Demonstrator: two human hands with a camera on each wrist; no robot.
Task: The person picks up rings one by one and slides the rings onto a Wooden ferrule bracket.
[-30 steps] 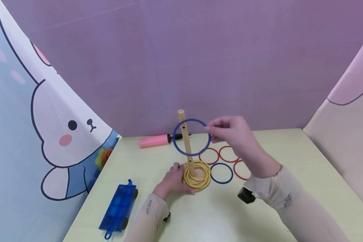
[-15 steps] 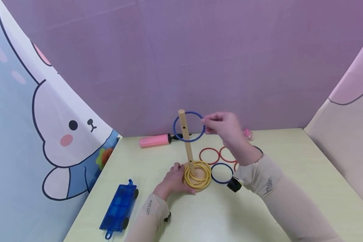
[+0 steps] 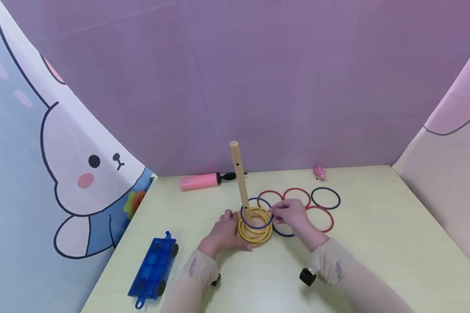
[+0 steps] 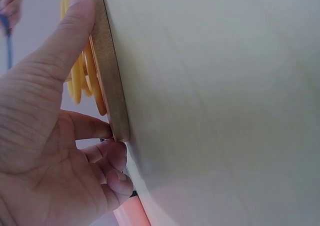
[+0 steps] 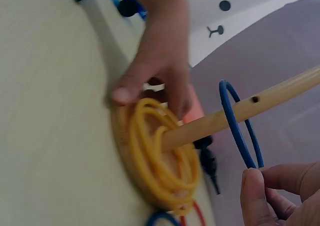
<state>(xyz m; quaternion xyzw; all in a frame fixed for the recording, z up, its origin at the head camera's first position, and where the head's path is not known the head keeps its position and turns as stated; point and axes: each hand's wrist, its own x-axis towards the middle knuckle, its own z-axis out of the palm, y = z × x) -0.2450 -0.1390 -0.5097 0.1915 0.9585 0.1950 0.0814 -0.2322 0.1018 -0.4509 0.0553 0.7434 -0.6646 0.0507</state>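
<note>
A wooden ring-toss post (image 3: pixel 239 174) stands upright on its round wooden base (image 4: pixel 112 81). Several yellow rings (image 5: pixel 137 153) lie stacked loosely around the foot of the post. With thumb and fingers at its edge, my left hand (image 3: pixel 226 233) grips the base. My right hand (image 3: pixel 292 213) pinches the side of a blue ring (image 5: pixel 231 118) between thumb and fingers. That ring encircles the post, above the yellow rings; the right wrist view shows it apart from them.
Red rings (image 3: pixel 296 188) and two more blue rings (image 3: pixel 325 188) lie right of the base. A pink pump (image 3: pixel 199 181) and a small pink figure (image 3: pixel 319 172) are near the back edge. A blue wheeled toy cart (image 3: pixel 154 267) sits at the left.
My right hand has raised the blue ring to the top of the post, brought it over, and moved down with it around the post. My left hand has stayed on the base.
</note>
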